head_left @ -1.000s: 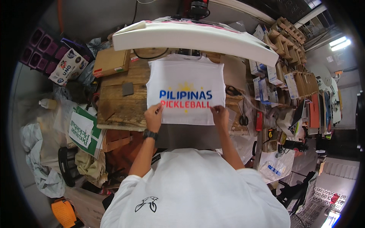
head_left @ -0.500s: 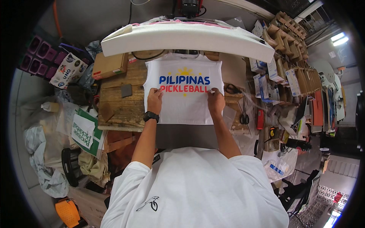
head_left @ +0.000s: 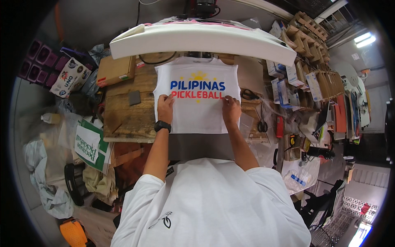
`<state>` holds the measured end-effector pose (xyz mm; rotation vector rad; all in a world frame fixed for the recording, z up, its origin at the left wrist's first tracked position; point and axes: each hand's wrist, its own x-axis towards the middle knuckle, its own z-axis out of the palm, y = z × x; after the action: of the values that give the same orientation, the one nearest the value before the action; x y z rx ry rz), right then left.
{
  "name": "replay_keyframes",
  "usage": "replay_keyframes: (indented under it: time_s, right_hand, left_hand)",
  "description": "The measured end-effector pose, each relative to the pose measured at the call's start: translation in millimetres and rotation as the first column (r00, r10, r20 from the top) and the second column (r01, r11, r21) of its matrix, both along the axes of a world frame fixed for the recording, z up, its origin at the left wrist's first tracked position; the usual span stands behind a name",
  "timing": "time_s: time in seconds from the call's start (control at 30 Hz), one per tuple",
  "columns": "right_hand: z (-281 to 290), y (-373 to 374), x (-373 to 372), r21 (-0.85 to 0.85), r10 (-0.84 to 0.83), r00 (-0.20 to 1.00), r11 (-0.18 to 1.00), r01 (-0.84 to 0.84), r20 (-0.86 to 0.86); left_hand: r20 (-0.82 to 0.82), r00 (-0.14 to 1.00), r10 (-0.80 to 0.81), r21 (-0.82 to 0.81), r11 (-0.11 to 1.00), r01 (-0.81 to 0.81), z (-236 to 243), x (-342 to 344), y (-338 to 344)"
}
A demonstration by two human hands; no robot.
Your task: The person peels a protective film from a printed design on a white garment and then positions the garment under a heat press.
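A white sleeveless shirt (head_left: 196, 119) lies flat in front of me, its neck toward the far side. Its chest carries a print (head_left: 198, 85) with blue and red lettering and a yellow sun. At the left end of the red line, my left hand (head_left: 165, 109), with a black watch (head_left: 162, 126) on the wrist, has thumb and finger pinched. My right hand (head_left: 231, 111) pinches at the right end of the same line. Whether the fingertips grip a thin clear film or the cloth, I cannot make out.
A white padded press head (head_left: 201, 43) hangs beyond the shirt. On the wooden table (head_left: 131, 119) are a cardboard box (head_left: 116, 71), a dark square (head_left: 134, 98) and scissors (head_left: 262, 123). Stacked boxes (head_left: 304, 49) stand at right; a green sign (head_left: 91, 144) and plastic bags lie at left.
The whole view has shifted slightly to the left. Both hands stay at the two ends of the red lettering, and the shirt lies as before.
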<state>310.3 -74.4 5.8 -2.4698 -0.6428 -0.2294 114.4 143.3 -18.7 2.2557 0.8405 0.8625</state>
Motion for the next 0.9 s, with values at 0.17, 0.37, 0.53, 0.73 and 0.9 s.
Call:
replay_keyframes:
  time_s: [0.17, 0.37, 0.53, 0.73, 0.9]
  right_hand:
    - [7, -16, -14, -0.011, 0.175, 0.98, 0.985, -0.174, 0.097]
    - [6, -37, -37, -0.177, 0.359, 0.925, 0.925, -0.335, 0.125]
    - [7, -35, -39, -0.21, 0.338, 0.935, 0.927, -0.312, 0.106]
    - [-3, -42, -30, -0.051, 0.093, 0.992, 0.995, -0.089, 0.081]
    - [-26, -63, 30, 0.064, -0.256, 0.865, 0.948, 0.312, -0.431]
  left_hand:
    - [-0.025, 0.998, -0.055, 0.124, 0.991, 0.058, 12, -12, -17]
    - [-0.186, 0.982, -0.042, 0.196, 0.977, 0.08, 8, -29, -43]
    - [-0.248, 0.969, -0.007, 0.226, 0.972, 0.065, 5, -31, -45]
    - [-0.153, 0.975, 0.159, 0.178, 0.975, -0.131, 1, -31, -36]
    - [-0.208, 0.906, 0.369, -0.732, 0.555, -0.394, -26, -49, 35]
